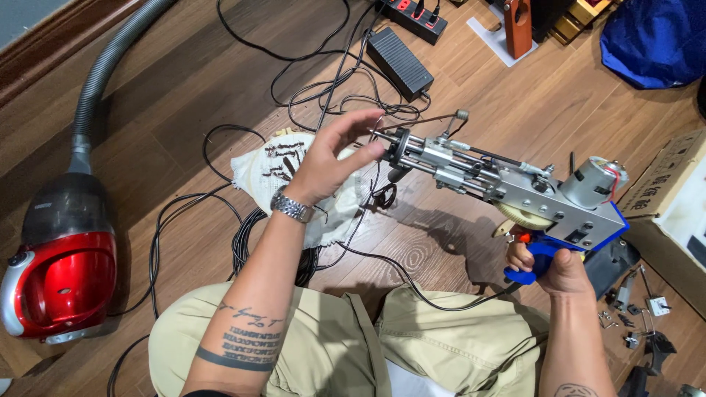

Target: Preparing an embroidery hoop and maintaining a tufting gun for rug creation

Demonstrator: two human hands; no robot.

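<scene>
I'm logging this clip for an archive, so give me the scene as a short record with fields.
setting: wooden floor, person seated
right hand: grips the blue handle of a tufting gun
left hand: fingers at the gun's front end
under left hand: stained white cloth
left side: red vacuum cleaner
top: black power adapter
right: cardboard box

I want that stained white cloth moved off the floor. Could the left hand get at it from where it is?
Probably yes: the left hand is at the tool's front end, directly above the cloth, with nothing visible between them.
</scene>
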